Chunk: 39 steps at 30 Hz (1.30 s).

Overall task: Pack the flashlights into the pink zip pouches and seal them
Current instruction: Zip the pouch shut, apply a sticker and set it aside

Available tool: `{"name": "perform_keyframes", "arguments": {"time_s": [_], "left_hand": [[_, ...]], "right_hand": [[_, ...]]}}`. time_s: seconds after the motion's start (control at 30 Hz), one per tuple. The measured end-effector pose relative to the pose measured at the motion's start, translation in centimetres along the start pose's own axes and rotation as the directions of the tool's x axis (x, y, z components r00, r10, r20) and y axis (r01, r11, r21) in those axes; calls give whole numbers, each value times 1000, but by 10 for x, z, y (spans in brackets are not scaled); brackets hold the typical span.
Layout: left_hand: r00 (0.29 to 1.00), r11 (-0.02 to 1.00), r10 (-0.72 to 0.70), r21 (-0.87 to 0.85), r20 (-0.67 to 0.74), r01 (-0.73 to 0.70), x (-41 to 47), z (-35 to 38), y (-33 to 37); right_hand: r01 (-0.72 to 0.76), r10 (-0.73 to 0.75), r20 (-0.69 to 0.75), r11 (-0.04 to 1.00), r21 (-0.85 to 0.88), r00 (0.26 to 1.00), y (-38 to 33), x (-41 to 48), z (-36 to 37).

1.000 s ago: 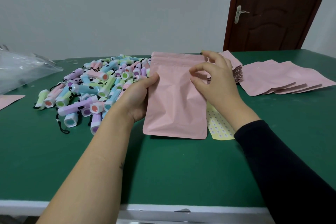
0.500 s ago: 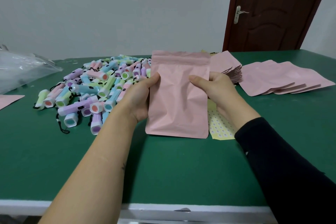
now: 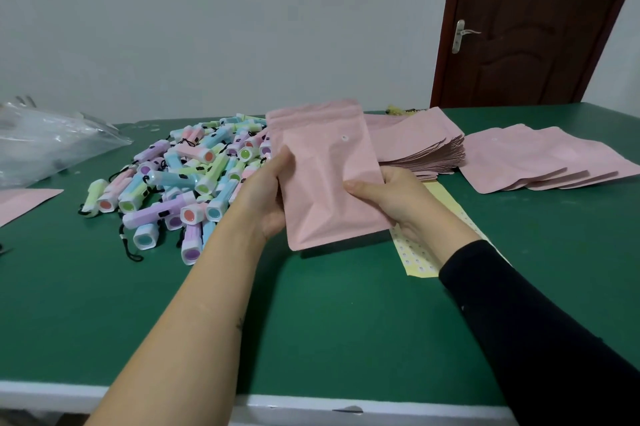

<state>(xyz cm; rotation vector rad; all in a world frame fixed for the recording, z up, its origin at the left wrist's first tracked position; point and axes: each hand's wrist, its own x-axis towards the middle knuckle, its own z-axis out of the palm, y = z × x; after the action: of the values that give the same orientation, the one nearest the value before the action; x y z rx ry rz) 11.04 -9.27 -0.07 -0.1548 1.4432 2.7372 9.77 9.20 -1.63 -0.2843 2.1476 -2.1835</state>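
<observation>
The pouch (image 3: 325, 180) is held upright above the desk (image 3: 311, 321), long axis vertical, zip mouth uppermost. The left hand (image 3: 266, 200) and right hand (image 3: 398, 197) pinch its side edges, thumbs in front, fingers behind. The flashlights (image 3: 194, 176) lie heaped just left of the left hand, the nearer one.

Soft, even indoor light casts faint shadows on the table (image 3: 346, 321) (edges bend, wide lens), detail slightly blurred.

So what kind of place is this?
Probably a small packing workroom: a green table holds a heap of pastel flashlights and a stack of flat pink pouches, with an ordinary wooden door behind.
</observation>
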Motion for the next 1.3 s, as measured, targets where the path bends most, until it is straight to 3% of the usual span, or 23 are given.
{"name": "perform_keyframes", "arguments": {"time_s": [0.1, 0.17, 0.33, 0.53, 0.73, 1.07, 1.3], "left_hand": [[986, 962, -40, 272, 159, -4, -2, -1, -7], [981, 924, -52, 382, 189, -25, -1, 1, -14], [989, 935, 24, 347, 143, -72, 5, 5, -17], [986, 923, 5, 378, 166, -68, 6, 5, -21], [981, 916, 34, 387, 191, -107, 8, 3, -17], [971, 888, -4, 447, 240, -107, 10, 0, -18], [977, 868, -37, 492, 212, -74, 12, -2, -20]], "right_hand": [[57, -44, -132, 993, 102, 990, 0, 6, -3], [49, -30, -132, 989, 142, 991, 0, 10, -7], [-62, 59, 28, 987, 147, 998, 4, 9, -13], [55, -50, -56, 995, 89, 997, 9, 11, -13], [-86, 72, 64, 965, 247, 995, 11, 15, -18], [2, 2, -26, 990, 140, 1000, 14, 17, -12], [-50, 54, -45, 994, 100, 998, 18, 24, -13]]}}
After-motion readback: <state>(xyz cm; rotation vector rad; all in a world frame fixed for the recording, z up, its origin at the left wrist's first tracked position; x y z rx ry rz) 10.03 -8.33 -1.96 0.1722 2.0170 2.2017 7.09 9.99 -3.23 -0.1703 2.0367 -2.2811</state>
